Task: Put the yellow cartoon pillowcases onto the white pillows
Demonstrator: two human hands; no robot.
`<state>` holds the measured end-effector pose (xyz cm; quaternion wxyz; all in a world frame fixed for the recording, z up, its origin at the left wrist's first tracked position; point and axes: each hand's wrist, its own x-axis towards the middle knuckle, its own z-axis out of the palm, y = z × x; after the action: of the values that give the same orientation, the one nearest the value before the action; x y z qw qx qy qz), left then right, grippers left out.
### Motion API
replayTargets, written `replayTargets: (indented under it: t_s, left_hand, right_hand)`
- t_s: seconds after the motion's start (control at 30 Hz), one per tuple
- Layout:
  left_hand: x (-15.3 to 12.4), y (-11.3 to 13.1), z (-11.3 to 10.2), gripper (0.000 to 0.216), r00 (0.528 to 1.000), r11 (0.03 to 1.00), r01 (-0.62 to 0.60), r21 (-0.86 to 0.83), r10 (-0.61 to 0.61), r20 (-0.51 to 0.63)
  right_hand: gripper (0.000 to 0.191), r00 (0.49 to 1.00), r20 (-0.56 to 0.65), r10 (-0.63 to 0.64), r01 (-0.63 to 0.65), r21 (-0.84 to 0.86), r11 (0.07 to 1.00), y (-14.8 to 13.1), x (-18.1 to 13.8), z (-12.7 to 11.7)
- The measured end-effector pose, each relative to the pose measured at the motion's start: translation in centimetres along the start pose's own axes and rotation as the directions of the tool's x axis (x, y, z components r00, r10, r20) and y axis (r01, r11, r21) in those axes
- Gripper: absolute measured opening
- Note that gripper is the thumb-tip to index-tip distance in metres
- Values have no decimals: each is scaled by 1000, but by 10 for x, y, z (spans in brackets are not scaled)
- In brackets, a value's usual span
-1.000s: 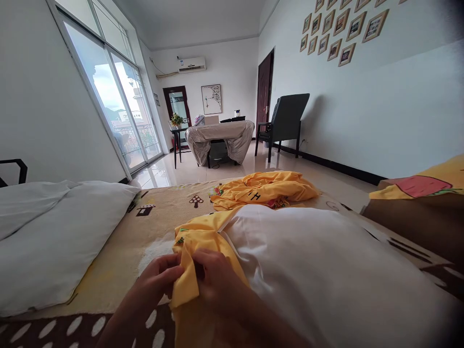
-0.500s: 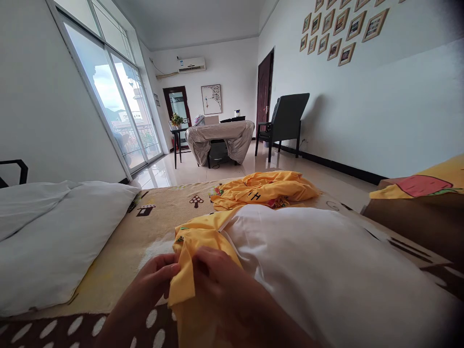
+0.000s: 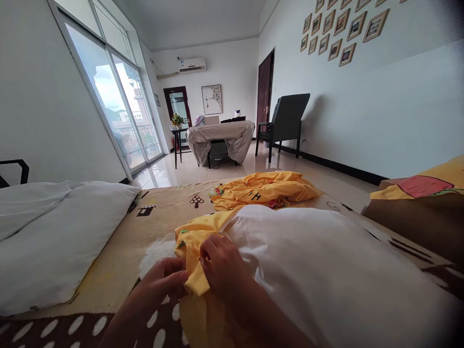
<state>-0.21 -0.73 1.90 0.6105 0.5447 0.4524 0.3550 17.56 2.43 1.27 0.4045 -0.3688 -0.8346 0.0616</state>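
Note:
A white pillow (image 3: 319,261) lies in front of me, its left end inside a yellow printed pillowcase (image 3: 203,223). My left hand (image 3: 165,280) pinches the folded edge of the pillowcase between thumb and fingers. Close beside it, my right hand (image 3: 223,263) grips the same cloth near the pillow's end, its fingers curled. A flap of the case hangs between the two hands. The part of the case under my right forearm is mostly hidden. Beyond the pillow sits a crumpled yellow printed cloth (image 3: 268,188).
Another white pillow (image 3: 68,241) rests at the left on the patterned blanket (image 3: 174,200). At the right stands a brown box (image 3: 416,217) with yellow printed cloth (image 3: 435,181) on it. Farther off are a covered table (image 3: 221,133) and a dark chair (image 3: 288,118).
Both hands have shifted slightly to the right with the pillowcase edge. The hanging flap between them is now shorter and more folded. The pillow has stayed in place.

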Motion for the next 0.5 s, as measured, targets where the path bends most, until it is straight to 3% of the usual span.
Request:
replayTargets:
  t_s: [0.1,0.2,0.43,0.5]
  left_hand:
    - [-2,2,2,40,1000,1000,7,6,-7,-23]
    - [-4,7,4,41,999,1000,-6,22,7,-35]
    - [-6,10,13,47,983,998,-52,32,57,-177]
    - [-5,7,14,48,973,995,-65,78,80,-214]
  right_hand:
    - [7,989,144,32,-38,40,998,4,1,1]
    - [6,970,223,98,-149,224,963,3,3,-4]
    - [8,951,270,152,-286,575,767,-12,1,-13]
    - [11,937,301,174,-338,670,661,-14,-1,-8]
